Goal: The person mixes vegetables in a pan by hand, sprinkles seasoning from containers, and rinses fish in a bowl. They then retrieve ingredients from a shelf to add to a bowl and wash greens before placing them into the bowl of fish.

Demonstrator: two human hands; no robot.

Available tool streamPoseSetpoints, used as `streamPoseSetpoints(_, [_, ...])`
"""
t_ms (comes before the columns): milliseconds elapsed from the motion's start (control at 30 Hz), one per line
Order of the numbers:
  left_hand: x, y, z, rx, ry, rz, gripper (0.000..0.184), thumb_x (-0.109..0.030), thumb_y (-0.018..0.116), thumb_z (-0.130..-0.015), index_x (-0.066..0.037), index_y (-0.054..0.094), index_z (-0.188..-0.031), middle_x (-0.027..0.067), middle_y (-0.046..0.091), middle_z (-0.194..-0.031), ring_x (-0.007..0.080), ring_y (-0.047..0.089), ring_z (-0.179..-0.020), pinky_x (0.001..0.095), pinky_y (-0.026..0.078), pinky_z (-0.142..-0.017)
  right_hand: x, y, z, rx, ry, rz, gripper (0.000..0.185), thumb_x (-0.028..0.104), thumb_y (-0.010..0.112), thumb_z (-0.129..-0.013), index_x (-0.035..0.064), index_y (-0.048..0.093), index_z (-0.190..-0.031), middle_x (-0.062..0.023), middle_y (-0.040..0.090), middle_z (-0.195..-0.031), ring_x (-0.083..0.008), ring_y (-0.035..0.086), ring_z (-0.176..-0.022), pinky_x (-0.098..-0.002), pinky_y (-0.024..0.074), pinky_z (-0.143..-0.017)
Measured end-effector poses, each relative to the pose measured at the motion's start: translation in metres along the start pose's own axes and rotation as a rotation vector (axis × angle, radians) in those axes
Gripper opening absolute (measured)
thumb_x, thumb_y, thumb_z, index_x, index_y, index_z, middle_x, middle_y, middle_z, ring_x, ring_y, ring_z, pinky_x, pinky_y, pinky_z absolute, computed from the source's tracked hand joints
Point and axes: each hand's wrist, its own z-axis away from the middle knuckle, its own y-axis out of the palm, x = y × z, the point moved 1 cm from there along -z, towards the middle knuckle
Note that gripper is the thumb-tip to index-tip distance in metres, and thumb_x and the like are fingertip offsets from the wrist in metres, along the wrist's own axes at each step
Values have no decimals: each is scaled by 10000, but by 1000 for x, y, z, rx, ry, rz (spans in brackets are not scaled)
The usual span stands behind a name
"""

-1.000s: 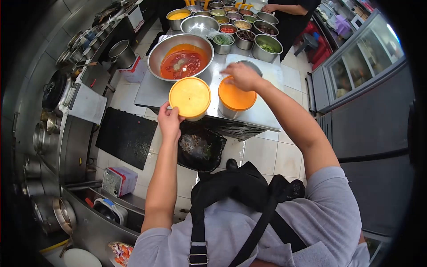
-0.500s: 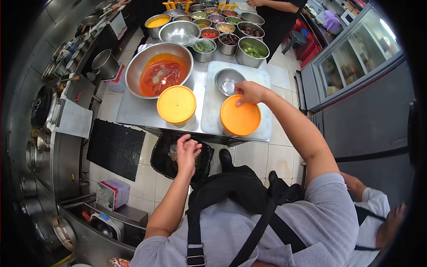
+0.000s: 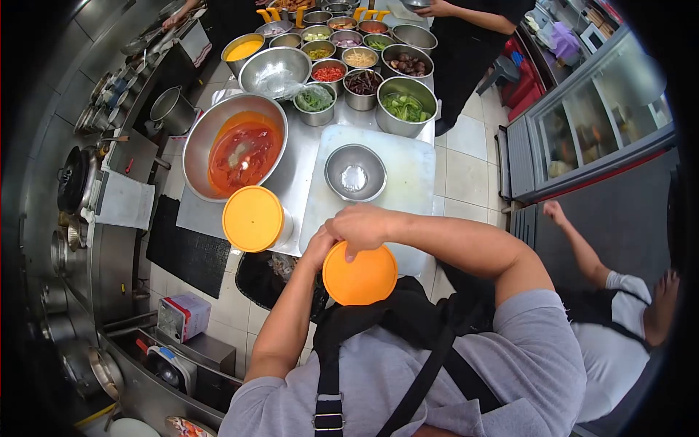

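Note:
A tub with an orange lid is close against my front, at the near edge of the white cutting board. My right hand grips the lid's far edge, the thumb lying on its top. Beside it, my left hand is closed at the lid's left rim, its fingertips partly hidden behind the right hand. The tub's body is hidden under the lid. Just beyond my hands a steel bowl sits on the board. A second tub, with a yellow-orange lid, stands on the table to the left.
A large steel basin of red sauce stands at the left. Several steel pots of chopped ingredients, such as green vegetables, line the back. A co-worker's hand holds a bowl there. Another person is at my right.
The orange-lidded tub has come off its spot on the board toward my body. My left hand has risen to it, beside the right. The co-worker on the right has raised an arm.

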Motion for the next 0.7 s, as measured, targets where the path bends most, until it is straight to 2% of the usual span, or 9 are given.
streamPoseSetpoints(67, [4,-1,-5,-16,82,-17,278,-263,540,-917,-32,634,-1040,77,635,-1014,179,600,-922,314,492,-816,-2,2,2,-57,-39,33,477,221,829,-684,-32,612,-1025,-185,676,-937,-372,644,-958,-456,508,-788])
streamPoseSetpoints(133, [-1,-1,-5,80,203,-185,293,-259,543,-916,-15,635,-1050,68,656,-989,178,617,-870,307,502,-774,1,-2,8,-56,-36,45,491,217,827,-687,-41,604,-1040,-190,673,-959,-373,642,-966,-457,511,-803])
streamPoseSetpoints(267, [-13,10,1,144,187,-154,311,-265,540,-920,-1,646,-1047,74,682,-969,177,634,-833,310,510,-738,10,-11,21,-29,-42,89,510,204,820,-697,-55,586,-1070,-212,661,-1010,-377,640,-988,-455,518,-827])
streamPoseSetpoints(333, [-10,10,-1,170,438,-567,339,-272,537,-923,18,665,-1042,87,698,-996,174,645,-855,315,520,-748,11,-12,23,-40,-58,25,510,197,814,-703,-56,581,-1080,-211,662,-1008,-375,640,-994,-453,520,-826])
streamPoseSetpoints(367, [-2,7,-5,169,440,-567,339,-272,537,-923,18,665,-1042,87,698,-996,174,645,-855,315,520,-748,16,-18,25,-51,-74,-37,509,189,809,-709,-56,577,-1090,-210,663,-1006,-372,641,-1000,-452,521,-824])
streamPoseSetpoints(467, [9,-2,-11,71,419,-444,370,-271,503,-944,39,682,-1035,103,704,-1017,173,646,-907,325,517,-810,56,-49,58,-2,-226,50,487,186,792,-732,-36,545,-1089,-193,671,-971,-371,646,-984,-461,524,-798])
streamPoseSetpoints(533, [-5,-18,-7,204,273,-129,397,-266,463,-967,54,678,-1064,116,699,-1051,177,642,-944,323,502,-875,59,-37,66,15,-261,14,470,184,783,-744,-18,526,-1082,-184,673,-947,-377,649,-955,-466,524,-780])
streamPoseSetpoints(567, [-10,-23,-6,166,207,-22,418,-279,425,-995,49,671,-1078,126,691,-1070,182,636,-965,328,488,-909,59,-32,69,32,-305,-18,454,183,774,-755,-1,507,-1074,-175,676,-924,-382,652,-927,-471,523,-761])
streamPoseSetpoints(700, [-28,-33,12,152,326,24,519,-408,409,-1030,52,607,-1171,135,671,-1129,201,620,-1063,351,471,-967,54,-19,102,-29,-348,-167,366,155,757,-767,72,495,-1009,-129,655,-839,-372,650,-814,-444,514,-679])
